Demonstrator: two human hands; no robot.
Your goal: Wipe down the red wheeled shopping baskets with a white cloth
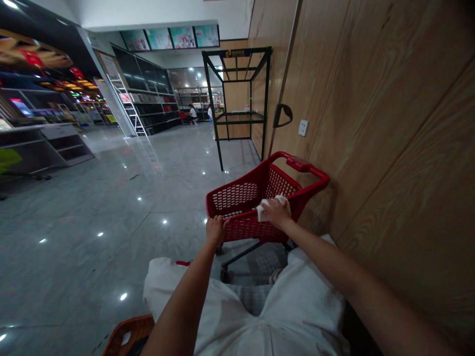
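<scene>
A red plastic shopping cart point(245, 230) stands sideways before my knees, its handle end toward the wood-panelled wall. My left hand point(215, 230) grips the rim at the cart's left front corner, fingers curled over the edge. Farther right, my right hand point(276, 211) holds a white cloth point(262, 211) against the near top rim. Part of the cloth is covered by my fingers. The basket's lattice sides show, and a grey leg frame with casters sits below.
A dark metal rack frame point(267, 99) stands beyond the cart along the wood wall point(352, 123). A long-handled tool point(276, 116) leans there near a socket point(303, 128). An orange basket point(128, 329) is at lower left. Farther back are a ladder point(129, 106), shelves and people.
</scene>
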